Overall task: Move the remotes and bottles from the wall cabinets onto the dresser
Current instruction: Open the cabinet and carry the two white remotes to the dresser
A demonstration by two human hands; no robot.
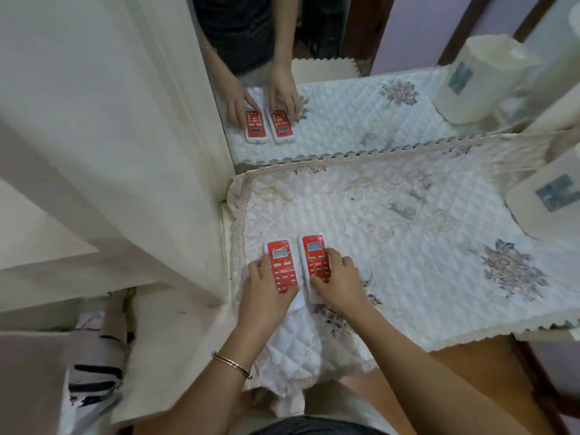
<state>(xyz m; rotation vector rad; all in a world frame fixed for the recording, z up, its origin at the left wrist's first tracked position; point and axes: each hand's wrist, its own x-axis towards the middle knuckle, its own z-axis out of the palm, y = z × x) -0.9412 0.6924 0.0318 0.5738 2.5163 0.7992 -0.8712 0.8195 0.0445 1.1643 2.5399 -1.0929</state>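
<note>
A: Head view. Where are the remotes?

B: Both on the dresser (543,335), on its quilted cloth (408,262), front-left part. Left remote (280,262) and right remote (314,255) lie side by side, just apart, screens pointing away from the person. Red faces, shiny. Could be plastic wrap, can't be sure.

A: Hands?

B: Left hand (266,298) grips the left remote, thumb on its outer edge, fingers curled round the near end. Right hand (342,287) grips the right remote, fingers curled over the buttons. The hands cover the near ends, so I can't tell if they rest fully on the cloth.

A: Risks?

B: My judgement is the cloth. It hangs loose and bunched over the front edge, right under the wrists. A wrist or the bangle (231,364) catching it would drag cloth and remotes toward that edge.

A: Anything else?

B: Letting go before they sit flat — a slick remote could slide on the quilting. No bottles on the dresser in view, so that share looks undone. Bottles set behind the remotes would mean reaching over them. Tub (546,202) at the right is well apart. Mirror (345,117) only repeats the scene.
</note>
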